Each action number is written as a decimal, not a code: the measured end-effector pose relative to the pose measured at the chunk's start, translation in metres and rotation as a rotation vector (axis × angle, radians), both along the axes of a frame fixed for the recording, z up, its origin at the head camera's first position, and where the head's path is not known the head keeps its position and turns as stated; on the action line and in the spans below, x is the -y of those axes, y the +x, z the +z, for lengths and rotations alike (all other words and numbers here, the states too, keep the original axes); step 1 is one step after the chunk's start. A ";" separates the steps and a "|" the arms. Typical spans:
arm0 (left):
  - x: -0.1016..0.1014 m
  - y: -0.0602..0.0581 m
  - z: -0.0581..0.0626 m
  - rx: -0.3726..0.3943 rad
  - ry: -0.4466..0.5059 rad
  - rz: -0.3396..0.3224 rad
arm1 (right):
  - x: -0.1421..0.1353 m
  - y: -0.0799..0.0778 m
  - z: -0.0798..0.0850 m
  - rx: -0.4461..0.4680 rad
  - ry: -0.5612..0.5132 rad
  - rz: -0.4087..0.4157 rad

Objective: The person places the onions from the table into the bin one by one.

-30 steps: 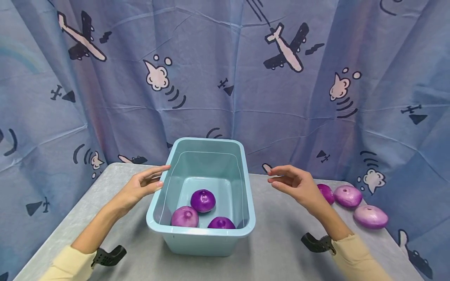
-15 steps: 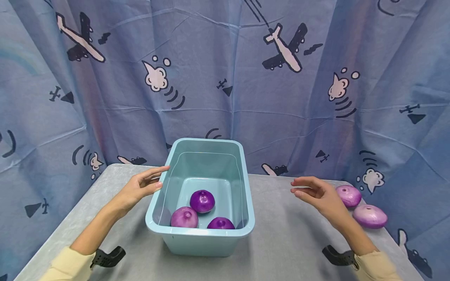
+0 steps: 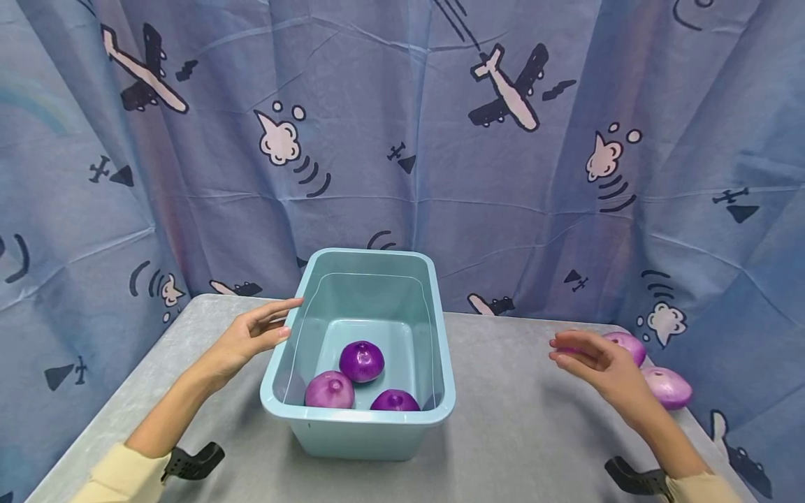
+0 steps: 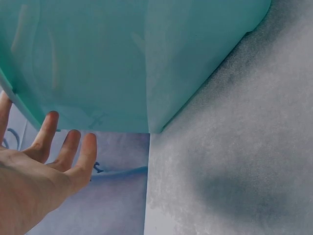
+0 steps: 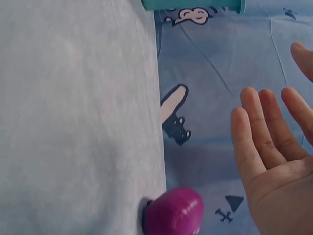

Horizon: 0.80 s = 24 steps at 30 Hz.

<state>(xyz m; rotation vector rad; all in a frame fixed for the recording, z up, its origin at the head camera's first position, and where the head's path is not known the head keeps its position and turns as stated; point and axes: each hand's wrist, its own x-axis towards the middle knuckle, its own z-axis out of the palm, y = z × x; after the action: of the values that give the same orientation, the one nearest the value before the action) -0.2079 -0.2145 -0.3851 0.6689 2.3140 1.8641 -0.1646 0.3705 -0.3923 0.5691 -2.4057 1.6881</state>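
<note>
A pale teal plastic bin [image 3: 358, 436] stands mid-table with three purple onions inside: a dark one [image 3: 361, 361], a lighter one [image 3: 330, 390] and another dark one [image 3: 395, 400] partly hidden by the front rim. My left hand [image 3: 254, 334] is at the bin's left rim, fingers extended; the left wrist view shows its fingertips close to the bin wall [image 4: 93, 63]. Over the table's right side, my right hand [image 3: 600, 367] holds nothing, its fingers spread. A dark purple onion [image 5: 176, 213] lies near it, mostly hidden behind that hand in the head view.
Two lighter purple onions [image 3: 629, 344] lie at the table's right edge, partly covered by my right hand and forearm. A blue curtain [image 3: 377, 140] printed with planes hangs behind the grey table [image 3: 497, 405]. Dark wrist straps [image 3: 195, 462] sit on both forearms.
My right hand has moved right and slightly nearer, away from the bin and toward the onions at the table's right. The left hand and the bin have stayed in place.
</note>
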 end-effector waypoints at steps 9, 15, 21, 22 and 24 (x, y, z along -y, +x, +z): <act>0.000 0.001 0.000 0.001 -0.006 0.007 | -0.026 0.014 -0.007 0.058 0.139 -0.198; 0.000 0.002 0.000 -0.001 -0.004 0.003 | -0.049 0.024 -0.008 0.122 0.084 -0.201; 0.000 0.001 0.000 -0.003 -0.001 0.002 | -0.071 0.032 -0.011 0.147 0.048 -0.230; 0.000 0.001 0.000 -0.004 -0.002 0.002 | -0.075 0.033 -0.012 0.154 0.045 -0.240; 0.000 0.001 0.000 -0.005 -0.002 0.001 | -0.082 0.035 -0.012 0.155 0.055 -0.266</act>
<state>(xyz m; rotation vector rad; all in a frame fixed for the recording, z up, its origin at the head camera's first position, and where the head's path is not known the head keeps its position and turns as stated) -0.2071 -0.2147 -0.3855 0.6733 2.3199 1.8626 -0.1297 0.4523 -0.4040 0.1190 -2.5054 1.6105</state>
